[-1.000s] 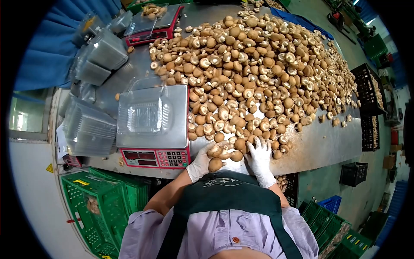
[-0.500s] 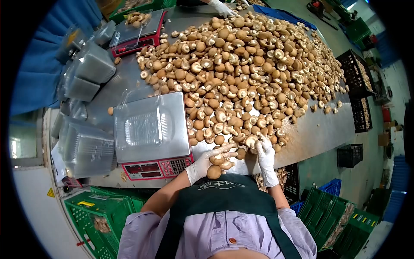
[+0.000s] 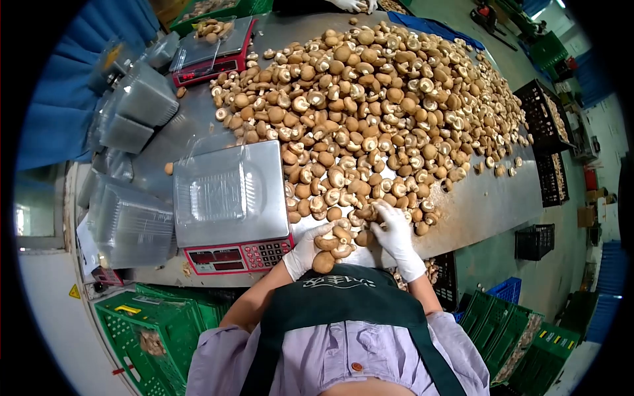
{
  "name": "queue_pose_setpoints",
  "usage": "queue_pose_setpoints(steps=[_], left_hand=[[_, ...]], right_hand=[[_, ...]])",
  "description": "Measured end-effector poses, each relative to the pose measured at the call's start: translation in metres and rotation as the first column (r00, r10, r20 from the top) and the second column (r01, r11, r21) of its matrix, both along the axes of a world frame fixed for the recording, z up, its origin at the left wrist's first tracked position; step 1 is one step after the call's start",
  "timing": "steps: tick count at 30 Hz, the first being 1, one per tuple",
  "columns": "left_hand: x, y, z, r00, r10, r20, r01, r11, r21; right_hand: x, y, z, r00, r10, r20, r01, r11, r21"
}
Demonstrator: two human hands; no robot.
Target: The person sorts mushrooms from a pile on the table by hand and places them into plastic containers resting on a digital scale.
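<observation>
1. Shiitake mushrooms [image 3: 335, 241] sit clustered in our left hand [image 3: 305, 253], its gloved fingers curled round them; caps and pale stems poke out past the fingertips, toward our right hand [image 3: 396, 239]
2. Our right fingers reach to a single brown mushroom [image 3: 365, 214] at the near edge of the heap, thumb a little apart from forefinger; we cannot tell whether they pinch it or only touch it
3. Beyond both sets of fingertips spreads the large loose heap [image 3: 376, 105] on the steel table [image 3: 492, 212]
4. Left of our left fingers stands the near scale [image 3: 268, 191], with a clear plastic tray [image 3: 214, 191] on its plate; farther left lean nested plastic trays [image 3: 135, 221]
5. As we judge it, one handful is gathered, none of it in that tray, and nearly all the heap remains loose
6. Well beyond our fingers, a co-worker's gloved hands [image 3: 350, 5] are at the table's far end
</observation>
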State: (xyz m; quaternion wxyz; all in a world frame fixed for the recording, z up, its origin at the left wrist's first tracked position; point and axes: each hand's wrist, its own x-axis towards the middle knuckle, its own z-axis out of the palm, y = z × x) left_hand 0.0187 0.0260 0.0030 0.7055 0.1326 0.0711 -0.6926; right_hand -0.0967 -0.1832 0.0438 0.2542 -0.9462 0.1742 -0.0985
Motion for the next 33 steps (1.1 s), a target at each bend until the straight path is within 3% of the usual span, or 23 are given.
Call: queue_pose_setpoints(steps=[1,2,4,5,7,9,11,13,14,15,16,18,20,22,24,25,27,28,29,30,31,32,33], left_hand=[[-0.007,-0.006,0.029,0.994,0.087,0.061,-0.099,0.967,0.237],[-0.009,-0.004,0.02,0.993,0.11,0.047,-0.116,0.98,0.164],[-0.013,-0.003,0.024,0.983,0.123,0.134,-0.152,0.96,0.235],[-0.015,-0.004,0.027,0.965,0.132,0.226,-0.192,0.944,0.268],[-0.016,-0.007,0.031,0.967,0.144,0.213,-0.201,0.939,0.28],[-0.019,-0.011,0.034,0.97,0.148,0.191,-0.2,0.935,0.294],[-0.022,-0.018,0.036,0.977,0.105,0.186,-0.134,0.98,0.149],[-0.025,-0.023,0.033,0.97,0.078,0.231,-0.127,0.971,0.205],[-0.026,-0.024,0.029,0.962,0.039,0.269,-0.112,0.959,0.26],[-0.026,-0.026,0.026,0.971,-0.013,0.237,-0.072,0.936,0.346],[-0.028,-0.026,0.028,0.97,-0.012,0.241,-0.08,0.926,0.369],[-0.027,-0.023,0.023,0.959,-0.005,0.284,-0.109,0.917,0.385],[-0.026,-0.02,0.023,0.972,0.059,0.229,-0.14,0.924,0.357],[-0.023,-0.019,0.037,0.978,0.118,0.172,-0.169,0.931,0.323],[-0.017,-0.011,0.064,0.937,0.216,0.276,-0.3,0.902,0.31],[-0.008,-0.006,0.071,0.923,0.297,0.244,-0.329,0.939,0.103],[0.009,0.014,0.1,0.811,0.321,0.489,-0.516,0.786,0.34],[0.023,0.021,0.125,0.684,0.352,0.638,-0.588,0.785,0.197],[0.045,0.041,0.118,0.583,0.36,0.728,-0.686,0.698,0.205],[0.059,0.052,0.127,0.389,0.39,0.835,-0.839,0.524,0.146],[0.072,0.062,0.143,0.355,0.544,0.761,-0.882,0.465,0.079],[0.086,0.071,0.158,0.074,0.376,0.924,-0.912,0.4,-0.089],[0.102,0.081,0.154,-0.12,0.347,0.93,-0.905,0.347,-0.246]], right_hand=[[0.005,0.002,-0.003,0.994,0.063,-0.087,-0.068,0.996,-0.057],[0.008,0.002,-0.02,0.993,0.113,0.043,-0.106,0.986,-0.13],[0.013,-0.006,-0.031,0.999,-0.016,-0.042,0.016,1.0,0.014],[0.015,-0.012,-0.034,0.999,-0.022,0.045,0.023,0.999,-0.023],[0.016,-0.016,-0.012,0.987,-0.162,-0.011,0.159,0.946,0.281],[0.014,-0.017,0.009,0.962,-0.259,-0.084,0.256,0.757,0.602],[0.012,-0.016,0.003,0.967,-0.248,-0.055,0.216,0.688,0.693],[0.013,-0.007,0.009,0.976,-0.216,-0.029,0.155,0.596,0.788],[0.014,-0.001,0.009,0.99,-0.142,-0.005,0.109,0.732,0.672],[0.014,0.005,0.014,0.996,-0.017,0.083,-0.018,0.917,0.399],[0.014,0.01,0.017,0.983,0.127,0.131,-0.138,0.987,0.077],[0.015,0.014,0.011,0.972,0.14,0.19,-0.154,0.986,0.063],[0.016,0.004,0.006,0.974,0.077,0.213,-0.16,0.9,0.406],[0.018,-0.006,0.009,0.977,-0.072,0.201,-0.024,0.899,0.438],[0.018,-0.021,0.008,0.986,-0.092,0.141,0.037,0.935,0.353],[0.017,-0.027,0.001,0.976,-0.131,0.177,0.068,0.944,0.323],[0.01,-0.04,-0.008,0.972,-0.16,0.171,0.095,0.938,0.334],[0.007,-0.045,-0.015,0.969,-0.172,0.176,0.104,0.934,0.342],[0.005,-0.047,-0.011,0.972,-0.196,0.131,0.137,0.921,0.364],[0.004,-0.048,-0.009,0.972,-0.197,0.131,0.138,0.922,0.363],[0.003,-0.05,-0.009,0.971,-0.224,0.085,0.172,0.898,0.405],[0.003,-0.049,-0.008,0.968,-0.248,0.037,0.206,0.871,0.446],[0.004,-0.048,-0.005,0.966,-0.258,0.031,0.217,0.867,0.449]])
